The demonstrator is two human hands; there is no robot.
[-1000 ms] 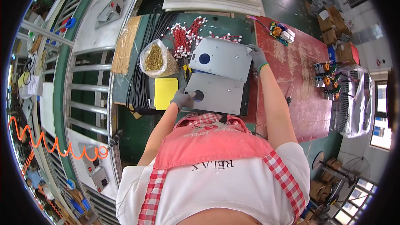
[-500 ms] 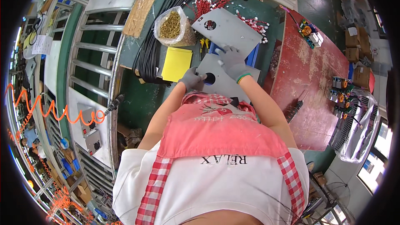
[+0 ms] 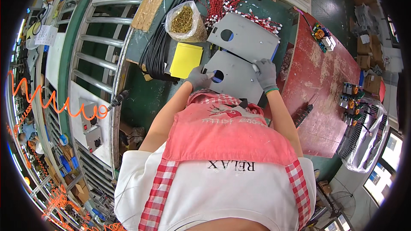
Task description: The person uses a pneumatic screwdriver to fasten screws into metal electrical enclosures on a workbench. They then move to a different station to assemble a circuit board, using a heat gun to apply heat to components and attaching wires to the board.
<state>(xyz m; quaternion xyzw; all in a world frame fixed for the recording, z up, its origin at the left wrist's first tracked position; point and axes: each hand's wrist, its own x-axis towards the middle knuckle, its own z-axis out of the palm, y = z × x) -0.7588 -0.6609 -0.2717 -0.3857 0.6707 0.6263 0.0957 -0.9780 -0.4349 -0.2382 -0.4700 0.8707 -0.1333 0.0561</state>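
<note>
A grey sheet-metal panel [image 3: 233, 73] with a round hole lies close in front of my apron. At its left end, my left hand [image 3: 198, 78] in a grey glove grips the edge, thumb toward the hole. My right hand [image 3: 266, 75], gloved too, is closed on the upper right corner of the same panel, fingers curled. Just beyond lies a second grey metal panel [image 3: 246, 38] of similar shape, also with a round hole. Bits of blue show through the holes and past the far panel's right end; what lies beneath is mostly hidden.
Yellow sheets [image 3: 186, 60] lie left of the panels, below a clear bag [image 3: 198, 32] of small brass-coloured parts. Black cables [image 3: 154, 55] run along the bench's left side. Red-and-white wire harnesses [image 3: 216, 7] lie behind. A worn red board [image 3: 323, 77] stands right, carrying circuit assemblies [image 3: 322, 36].
My right hand has slid from the near panel's far edge to its right corner and closed there. The far panel has shifted nearer the close one, covering most of the blue gap.
</note>
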